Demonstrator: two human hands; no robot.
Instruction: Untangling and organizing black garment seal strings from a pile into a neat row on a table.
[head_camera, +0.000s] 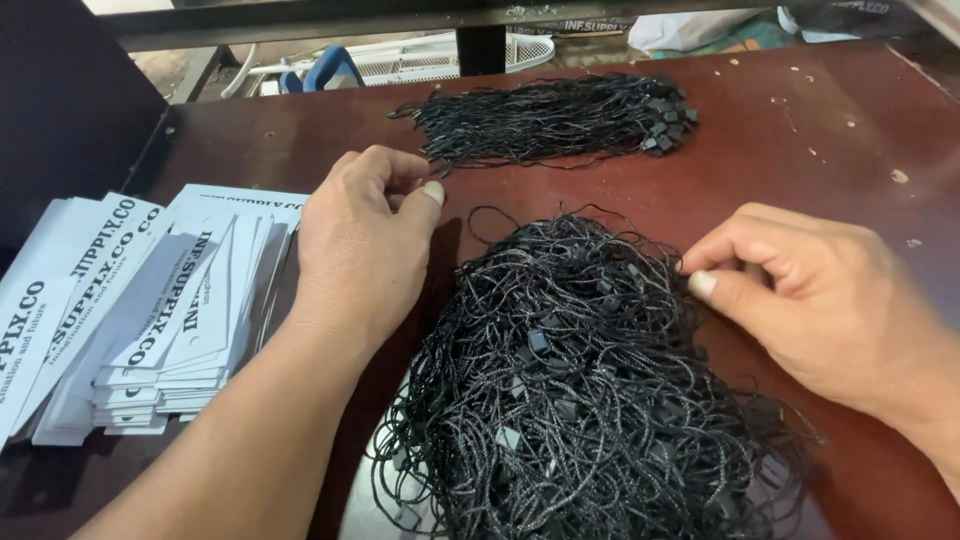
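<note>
Hands work a tangled cord pile (590, 390) on our table (800, 150): our right hand (810, 300) pinches a strand at its edge, left hand (365, 235) curls pinched beside the tags (170, 300). Freeing one cord likely needs a gentle pull.

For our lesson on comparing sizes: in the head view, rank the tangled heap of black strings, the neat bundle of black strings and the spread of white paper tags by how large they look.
1. Tangled heap of black strings, though it lies nearest the camera.
2. Spread of white paper tags, partly cut off at the left edge.
3. Neat bundle of black strings, farthest away.
</note>
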